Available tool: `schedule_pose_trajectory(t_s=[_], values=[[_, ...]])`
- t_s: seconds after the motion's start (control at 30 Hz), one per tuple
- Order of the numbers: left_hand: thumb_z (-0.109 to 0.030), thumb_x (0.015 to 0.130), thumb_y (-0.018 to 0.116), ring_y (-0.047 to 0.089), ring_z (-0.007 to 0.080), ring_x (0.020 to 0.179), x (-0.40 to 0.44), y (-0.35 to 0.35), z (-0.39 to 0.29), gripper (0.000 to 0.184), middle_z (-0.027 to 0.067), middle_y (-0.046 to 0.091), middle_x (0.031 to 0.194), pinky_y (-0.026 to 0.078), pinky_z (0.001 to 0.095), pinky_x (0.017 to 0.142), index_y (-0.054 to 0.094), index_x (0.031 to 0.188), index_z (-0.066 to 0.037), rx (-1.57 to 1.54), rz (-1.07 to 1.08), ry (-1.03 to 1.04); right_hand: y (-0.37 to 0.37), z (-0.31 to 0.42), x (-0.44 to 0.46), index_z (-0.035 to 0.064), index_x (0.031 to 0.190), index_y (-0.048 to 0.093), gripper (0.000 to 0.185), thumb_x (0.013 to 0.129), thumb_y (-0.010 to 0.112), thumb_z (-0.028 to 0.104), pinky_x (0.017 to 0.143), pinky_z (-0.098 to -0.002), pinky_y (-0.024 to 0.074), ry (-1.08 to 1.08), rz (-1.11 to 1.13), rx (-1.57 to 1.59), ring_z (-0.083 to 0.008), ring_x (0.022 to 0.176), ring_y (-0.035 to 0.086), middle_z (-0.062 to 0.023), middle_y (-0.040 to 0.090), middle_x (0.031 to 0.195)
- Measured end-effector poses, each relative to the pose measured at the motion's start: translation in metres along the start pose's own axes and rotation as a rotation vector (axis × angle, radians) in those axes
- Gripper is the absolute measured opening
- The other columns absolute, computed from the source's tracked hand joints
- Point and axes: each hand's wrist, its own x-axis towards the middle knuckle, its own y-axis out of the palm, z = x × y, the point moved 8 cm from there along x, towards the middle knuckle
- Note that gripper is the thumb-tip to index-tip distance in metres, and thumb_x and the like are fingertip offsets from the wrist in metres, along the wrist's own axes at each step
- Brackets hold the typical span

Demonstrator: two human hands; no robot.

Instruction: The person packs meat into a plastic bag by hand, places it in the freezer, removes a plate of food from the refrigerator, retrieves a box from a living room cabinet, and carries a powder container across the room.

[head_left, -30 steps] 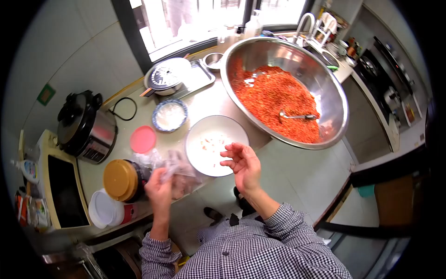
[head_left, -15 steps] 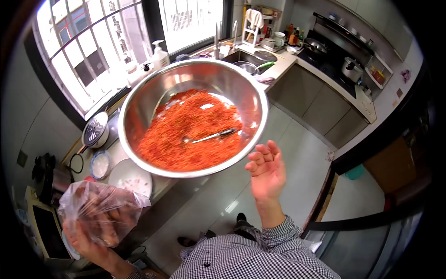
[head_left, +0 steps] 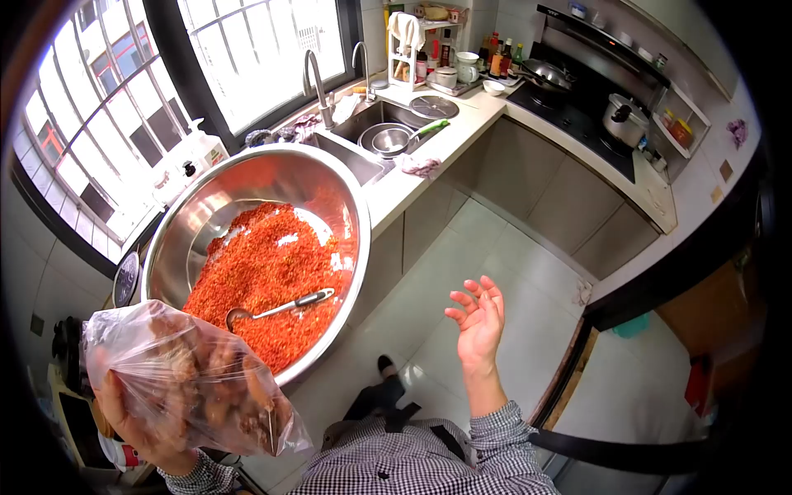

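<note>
My left hand point(head_left: 136, 417) is wrapped around a clear plastic bag point(head_left: 202, 375) at the lower left. Knobbly brown pieces that look like ginger fill the bag. Just behind it stands a large steel basin point(head_left: 356, 247), its near left rim hidden by the bag. Chopped red chili point(head_left: 272, 264) lies heaped inside the basin. A metal spoon with a dark grip point(head_left: 285, 308) rests on the chili. My right hand point(head_left: 481, 324) is raised over the floor to the right of the basin, palm up, fingers loosely apart, holding nothing.
Beyond the basin is a sink point(head_left: 371, 124) holding a small metal pan point(head_left: 389, 139). A pot point(head_left: 624, 122) and a lidded wok point(head_left: 546, 74) stand on the stove point(head_left: 569, 120). Soap bottles point(head_left: 205, 148) line the window. A doorway frame point(head_left: 569, 371) is at my right.
The bag in my left hand has come up and to the right, closer to the basin. My view has turned, so the basin appears lower and farther left. My right hand stays open.
</note>
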Motion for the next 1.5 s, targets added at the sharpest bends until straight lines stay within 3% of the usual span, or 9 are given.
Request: schedule_pose_trajectory(t_s=[0.5, 0.8, 0.93, 1.03, 1.1, 1.23, 1.37, 1.43, 1.5], values=[[-0.006, 0.076, 0.067, 0.04, 0.0338, 0.12, 0.079, 0.189, -0.005, 0.068, 0.0223, 0.033, 0.134, 0.037, 0.0418, 0.099, 0.028, 0.131, -0.001, 0.26, -0.15, 0.014, 0.122, -0.075, 0.326, 0.0015, 0.125, 0.028, 0.05, 0.083, 0.054, 0.007, 0.062, -0.0281, 0.055, 0.15, 0.398, -0.357, -0.0187, 0.087, 0.057, -0.0124, 0.046, 0.108], [-0.002, 0.075, 0.067, 0.04, 0.0354, 0.12, 0.087, 0.241, -0.015, 0.077, 0.022, 0.026, 0.138, 0.039, 0.0441, 0.097, 0.02, 0.134, -0.012, 0.265, -0.027, -0.09, 0.211, -0.236, 0.475, 0.0049, 0.135, 0.019, 0.074, 0.078, 0.064, 0.013, 0.063, -0.0278, 0.0508, 0.296, 0.575, -0.549, -0.0191, 0.095, 0.053, -0.0161, 0.036, 0.123], [-0.007, 0.077, 0.065, 0.045, 0.0345, 0.11, 0.063, 0.249, -0.005, 0.067, 0.0209, 0.028, 0.131, 0.043, 0.0447, 0.09, 0.024, 0.129, -0.009, -0.083, -0.419, -0.49, 0.257, -0.317, 0.55, 0.0079, 0.137, 0.017, 0.079, 0.077, 0.067, 0.019, 0.064, -0.0284, 0.0496, 0.25, 0.666, -0.661, -0.0187, 0.097, 0.051, -0.0163, 0.033, 0.129], [-0.008, 0.075, 0.067, 0.049, 0.0266, 0.095, 0.076, 0.318, -0.021, 0.052, 0.0161, 0.039, 0.113, 0.045, 0.0379, 0.081, 0.034, 0.116, -0.007, -0.132, -0.423, -0.636, 0.299, -0.381, 0.612, 0.0041, 0.137, 0.016, 0.082, 0.075, 0.068, 0.018, 0.074, -0.0311, 0.0483, 0.255, 0.751, -0.554, -0.0239, 0.112, 0.045, -0.0205, 0.032, 0.132], [-0.009, 0.074, 0.068, 0.052, 0.0214, 0.085, 0.089, 0.372, -0.026, 0.043, 0.013, 0.046, 0.101, 0.046, 0.0334, 0.075, 0.041, 0.107, -0.005, -0.169, -0.369, -0.747, 0.333, -0.394, 0.637, 0.0029, 0.139, 0.009, 0.089, 0.074, 0.07, 0.013, 0.096, -0.039, 0.0367, 0.145, 0.755, -0.57, -0.0337, 0.119, 0.039, -0.026, 0.022, 0.137], [-0.01, 0.072, 0.07, 0.058, 0.0109, 0.065, 0.1, 0.47, -0.014, 0.025, 0.0066, 0.061, 0.077, 0.049, 0.0244, 0.063, 0.055, 0.089, -0.002, -0.292, -0.25, -1.031, 0.377, -0.47, 0.685, 0.0049, 0.14, 0.006, 0.093, 0.074, 0.071, 0.012, 0.1, -0.0396, 0.0326, 0.185, 0.792, -0.298, -0.0348, 0.127, 0.029, -0.0284, 0.019, 0.139], [-0.002, 0.07, 0.07, 0.063, 0.0127, 0.065, 0.084, 0.537, 0.001, 0.011, 0.0078, 0.066, 0.074, 0.048, 0.0228, 0.059, 0.063, 0.078, 0.001, -0.29, -0.123, -1.273, 0.392, -0.505, 0.69, 0.0082, 0.141, 0.003, 0.089, 0.08, 0.067, 0.017, 0.078, -0.0314, 0.047, 0.23, 0.963, -0.435, -0.0258, 0.095, 0.059, -0.0253, 0.046, 0.122], [-0.005, 0.071, 0.07, 0.063, 0.0113, 0.062, 0.067, 0.557, 0.007, 0.015, 0.0065, 0.066, 0.07, 0.047, 0.0225, 0.055, 0.063, 0.083, 0.002, -0.192, 0.073, -1.228, 0.391, -0.484, 0.685, 0.0079, 0.141, 0.003, 0.089, 0.081, 0.066, 0.027, 0.067, -0.0278, 0.0479, 0.318, 0.821, -0.412, -0.0208, 0.075, 0.064, -0.0209, 0.057, 0.108], [-0.005, 0.071, 0.07, 0.061, 0.0096, 0.06, 0.055, 0.569, 0.012, 0.014, 0.0058, 0.065, 0.068, 0.045, 0.0219, 0.053, 0.063, 0.081, 0.001, -0.119, 0.107, -1.241, 0.385, -0.493, 0.691, 0.0044, 0.14, 0.005, 0.094, 0.079, 0.066, 0.039, 0.068, -0.0295, 0.0481, 0.466, 0.757, -0.426, -0.0236, 0.077, 0.064, -0.0205, 0.055, 0.109]])
